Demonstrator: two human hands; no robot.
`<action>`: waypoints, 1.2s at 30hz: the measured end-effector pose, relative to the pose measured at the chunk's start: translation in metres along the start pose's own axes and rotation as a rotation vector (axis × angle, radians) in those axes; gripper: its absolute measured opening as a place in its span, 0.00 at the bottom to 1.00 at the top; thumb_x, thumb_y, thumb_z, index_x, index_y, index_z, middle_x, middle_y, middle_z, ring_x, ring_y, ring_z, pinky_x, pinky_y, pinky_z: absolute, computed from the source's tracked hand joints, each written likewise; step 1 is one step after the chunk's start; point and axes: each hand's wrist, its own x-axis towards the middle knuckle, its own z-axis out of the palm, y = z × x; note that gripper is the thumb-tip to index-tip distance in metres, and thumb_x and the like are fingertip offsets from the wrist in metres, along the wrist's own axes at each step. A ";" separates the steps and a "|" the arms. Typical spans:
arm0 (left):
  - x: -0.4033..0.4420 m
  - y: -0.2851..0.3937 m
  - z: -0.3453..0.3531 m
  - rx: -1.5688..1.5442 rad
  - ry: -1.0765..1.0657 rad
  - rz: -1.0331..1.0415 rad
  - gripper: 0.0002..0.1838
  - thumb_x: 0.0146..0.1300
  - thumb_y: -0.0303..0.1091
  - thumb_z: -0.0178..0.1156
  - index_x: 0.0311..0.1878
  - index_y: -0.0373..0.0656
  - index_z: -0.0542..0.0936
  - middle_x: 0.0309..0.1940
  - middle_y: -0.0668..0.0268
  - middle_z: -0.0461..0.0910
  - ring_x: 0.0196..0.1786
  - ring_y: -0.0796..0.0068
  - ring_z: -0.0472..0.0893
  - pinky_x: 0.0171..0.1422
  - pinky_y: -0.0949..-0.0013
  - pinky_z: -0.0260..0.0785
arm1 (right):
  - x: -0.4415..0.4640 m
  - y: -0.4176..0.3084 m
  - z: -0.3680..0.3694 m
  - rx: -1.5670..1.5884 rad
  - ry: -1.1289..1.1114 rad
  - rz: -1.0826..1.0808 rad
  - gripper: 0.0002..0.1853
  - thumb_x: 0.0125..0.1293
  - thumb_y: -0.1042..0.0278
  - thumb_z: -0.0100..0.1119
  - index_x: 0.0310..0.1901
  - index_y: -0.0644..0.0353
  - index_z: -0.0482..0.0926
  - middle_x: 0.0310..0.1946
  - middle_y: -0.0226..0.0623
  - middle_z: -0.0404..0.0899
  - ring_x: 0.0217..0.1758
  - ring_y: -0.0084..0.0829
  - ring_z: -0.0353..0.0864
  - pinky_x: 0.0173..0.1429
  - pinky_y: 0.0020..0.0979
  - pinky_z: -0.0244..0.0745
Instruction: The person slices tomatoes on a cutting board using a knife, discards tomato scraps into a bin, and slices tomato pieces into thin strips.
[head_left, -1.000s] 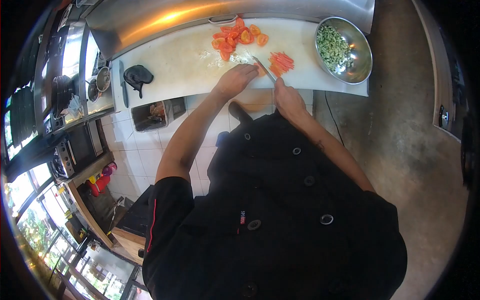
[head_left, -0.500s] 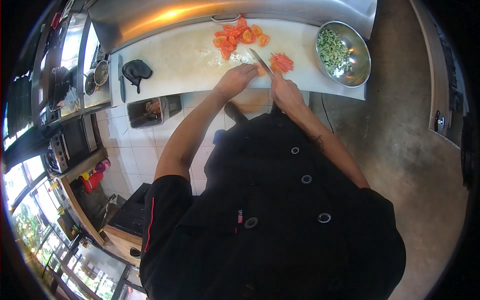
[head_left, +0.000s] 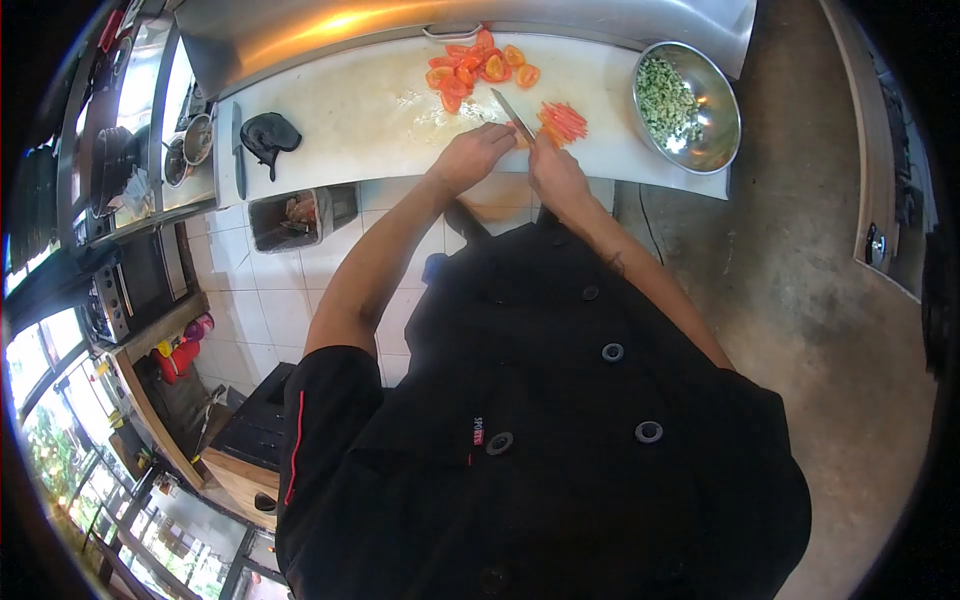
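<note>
My right hand (head_left: pixel 556 172) is closed around the handle of a kitchen knife (head_left: pixel 512 113), its blade angled up and to the left over the white cutting board (head_left: pixel 340 120). Just left of the blade is my left hand (head_left: pixel 476 156), its fingers bent and pressed down on a tomato piece (head_left: pixel 520 140) that is mostly hidden. A small heap of thin tomato strips (head_left: pixel 563 122) lies right of the knife. Farther back is a pile of seeded tomato pieces (head_left: pixel 468 75). Wet juice and seeds shine on the board near my left hand.
A steel bowl (head_left: pixel 722 120) of chopped green pieces stands at the board's right end. On the left lie a second knife (head_left: pixel 239 155) and a crumpled black item (head_left: pixel 268 138). Below the board's front edge is a bin (head_left: pixel 345 208) with scraps. A steel backsplash (head_left: pixel 560 18) runs behind.
My right hand and the knife have shifted slightly left, closer to my left hand's fingers. My left hand has barely moved. The piles look the same.
</note>
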 end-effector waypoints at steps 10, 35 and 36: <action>-0.005 0.002 0.002 -0.036 0.005 -0.040 0.15 0.74 0.28 0.59 0.60 0.42 0.84 0.65 0.62 0.86 0.65 0.57 0.86 0.63 0.59 0.85 | -0.011 0.007 -0.012 0.000 -0.054 0.049 0.14 0.87 0.58 0.45 0.57 0.62 0.71 0.42 0.71 0.87 0.49 0.75 0.86 0.56 0.71 0.76; -0.006 0.004 0.002 -0.038 0.018 -0.061 0.13 0.74 0.28 0.59 0.58 0.45 0.85 0.63 0.62 0.87 0.64 0.57 0.86 0.63 0.58 0.85 | -0.009 0.014 -0.002 0.015 -0.007 0.022 0.14 0.87 0.59 0.47 0.54 0.65 0.71 0.37 0.71 0.85 0.44 0.76 0.85 0.51 0.70 0.76; -0.006 0.005 0.002 -0.041 0.014 -0.062 0.13 0.74 0.28 0.59 0.58 0.45 0.85 0.63 0.62 0.87 0.64 0.57 0.86 0.63 0.58 0.85 | -0.011 0.014 0.000 0.017 -0.005 0.016 0.14 0.87 0.59 0.47 0.53 0.65 0.71 0.36 0.71 0.85 0.43 0.76 0.85 0.50 0.70 0.76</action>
